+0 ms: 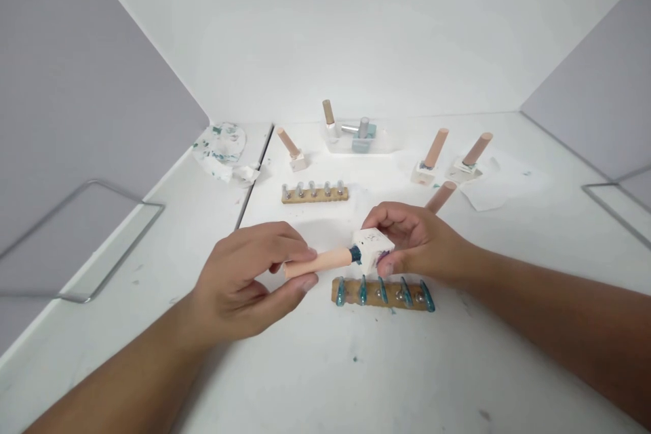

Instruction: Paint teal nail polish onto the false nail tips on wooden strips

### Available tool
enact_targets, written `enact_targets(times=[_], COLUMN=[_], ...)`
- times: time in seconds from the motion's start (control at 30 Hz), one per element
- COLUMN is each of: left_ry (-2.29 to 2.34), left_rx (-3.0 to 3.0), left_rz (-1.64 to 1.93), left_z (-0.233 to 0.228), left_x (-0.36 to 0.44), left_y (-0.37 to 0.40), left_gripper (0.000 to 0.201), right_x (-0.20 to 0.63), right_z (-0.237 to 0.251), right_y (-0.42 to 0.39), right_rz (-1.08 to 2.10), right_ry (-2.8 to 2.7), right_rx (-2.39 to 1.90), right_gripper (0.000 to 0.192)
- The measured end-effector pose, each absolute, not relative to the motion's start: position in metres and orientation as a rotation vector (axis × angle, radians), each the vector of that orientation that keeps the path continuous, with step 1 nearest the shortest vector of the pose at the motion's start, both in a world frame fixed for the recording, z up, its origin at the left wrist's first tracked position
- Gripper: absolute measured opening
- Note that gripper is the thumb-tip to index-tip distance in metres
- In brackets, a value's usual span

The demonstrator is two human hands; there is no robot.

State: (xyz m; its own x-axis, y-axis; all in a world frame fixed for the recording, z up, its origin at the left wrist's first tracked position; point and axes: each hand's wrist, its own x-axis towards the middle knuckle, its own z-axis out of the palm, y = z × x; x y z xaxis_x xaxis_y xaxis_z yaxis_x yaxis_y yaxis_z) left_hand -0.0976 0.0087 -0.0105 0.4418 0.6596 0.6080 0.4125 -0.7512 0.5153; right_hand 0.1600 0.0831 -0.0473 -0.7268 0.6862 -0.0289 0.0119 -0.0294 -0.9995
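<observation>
White cube-shaped bottle (373, 251) with a peach cylindrical cap (325, 262) slants above the white worktop (305, 373), left hand (254, 278) pinching the cap; a clear plastic tray (389, 141) holds a tan-capped bottle (328, 115) and a teal bottle (362, 144); right hand (427, 241) grasps the base, partly hiding another peach cap (441, 196).

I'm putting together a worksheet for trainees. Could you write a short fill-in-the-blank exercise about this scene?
1. The left hand holds the pinkish cap; the right hand holds the ____-coloured bottle.
2. The nearer wooden strip carries ____ teal tips.
3. The crumpled, green-stained paper lies toward the picture's ____ side.

Missing words: white; five; left
</observation>
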Motion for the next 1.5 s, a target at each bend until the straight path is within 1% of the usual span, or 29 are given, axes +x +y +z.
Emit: enact_targets(times=[0.13, 0.33, 0.5, 0.83, 0.93, 1.17, 1.27, 1.3, 1.37, 1.4, 1.43, 1.5], left_ry=[0.928, 0.968, 0.970, 0.957, 0.962, 1.022, 0.904, 0.823, 0.801, 0.787, 0.769, 0.767], left_rx=[2.436, 2.379, 2.413, 2.497, 2.511, 2.468, 2.430, 2.409, 2.347, 2.323, 2.306, 2.265], left_rz=[1.127, 1.196, 1.130, 1.076, 1.107, 1.187, 1.244, 1.263, 1.363, 1.408, 1.427, 1.448], left_z=[-0.010, -0.010, -0.007, -0.007, -0.006, -0.001, 0.003, 0.004, 0.003, 0.002, 0.000, -0.002], left_x=[-0.094, -0.095, -0.095, -0.097, -0.099, -0.106, -0.105, -0.105, -0.106, -0.108, -0.109, -0.113], left_y=[0.010, 0.008, 0.008, 0.008, 0.006, -0.003, -0.001, 0.000, 0.002, 0.004, 0.005, 0.007], left_gripper=[0.021, 0.022, 0.022, 0.024, 0.025, 0.025, 0.030, 0.029, 0.028, 0.028, 0.027, 0.025], right_x=[0.161, 0.160, 0.157, 0.155, 0.154, 0.153, 0.155, 0.156, 0.158, 0.159, 0.160, 0.160], right_z=[-0.048, -0.048, -0.049, -0.047, -0.046, -0.045, -0.045, -0.045, -0.047, -0.048, -0.049, -0.051], right_y=[0.083, 0.084, 0.083, 0.082, 0.082, 0.081, 0.079, 0.078, 0.077, 0.077, 0.077, 0.077], right_rz=[1.741, 1.687, 1.629, 1.687, 1.672, 1.476, 1.533, 1.555, 1.617, 1.649, 1.654, 1.634], right_ry=[-1.822, -1.838, -1.864, -1.859, -1.865, -1.896, -1.822, -1.799, -1.737, -1.716, -1.706, -1.706], right_rx=[-0.747, -0.687, -0.663, -0.718, -0.700, -0.579, -0.572, -0.592, -0.646, -0.654, -0.655, -0.701], right_gripper=[0.032, 0.032, 0.035, 0.041, 0.041, 0.041, 0.037, 0.036, 0.036, 0.033, 0.029, 0.030])
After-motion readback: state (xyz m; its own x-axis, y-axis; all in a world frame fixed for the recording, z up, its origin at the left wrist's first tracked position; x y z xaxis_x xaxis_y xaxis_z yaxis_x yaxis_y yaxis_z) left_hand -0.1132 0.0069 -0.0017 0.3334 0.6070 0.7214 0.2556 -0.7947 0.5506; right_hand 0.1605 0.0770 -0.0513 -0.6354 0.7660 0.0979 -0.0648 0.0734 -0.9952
